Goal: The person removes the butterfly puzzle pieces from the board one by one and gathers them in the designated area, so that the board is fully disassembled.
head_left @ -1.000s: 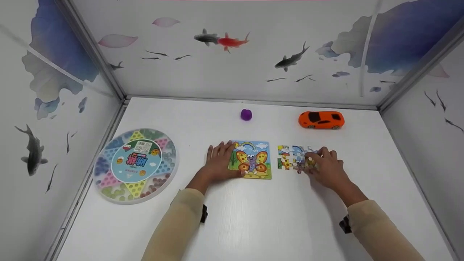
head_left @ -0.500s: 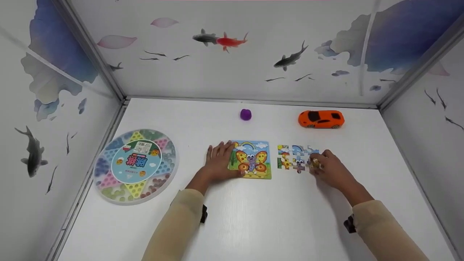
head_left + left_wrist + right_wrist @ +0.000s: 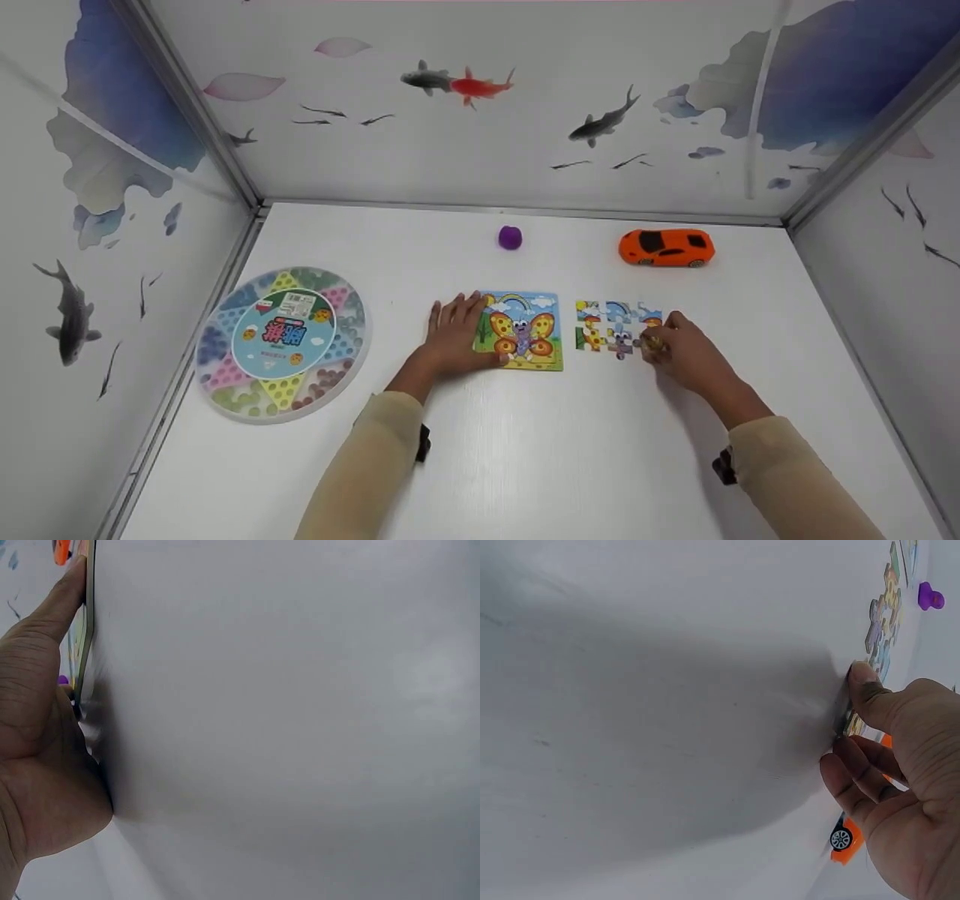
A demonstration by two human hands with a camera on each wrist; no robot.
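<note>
- left hand (image 3: 456, 341) is laid out with fingers spread, thumb and fingertips resting on the left side of the butterfly board (image 3: 523, 328)
- right hand (image 3: 690, 352) has a puzzle piece (image 3: 653, 343) pinched between thumb and fingers, at the lower right of the loose pieces (image 3: 616, 322) (those sit just right of the board, in rough rows)
- orange toy car (image 3: 666, 248) and small purple thing (image 3: 510, 238) are farther back
- round marble game (image 3: 281, 345) is well off to the left

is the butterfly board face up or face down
Face up: the butterfly board shows its picture in the head view, with the left hand at its left side.
</note>
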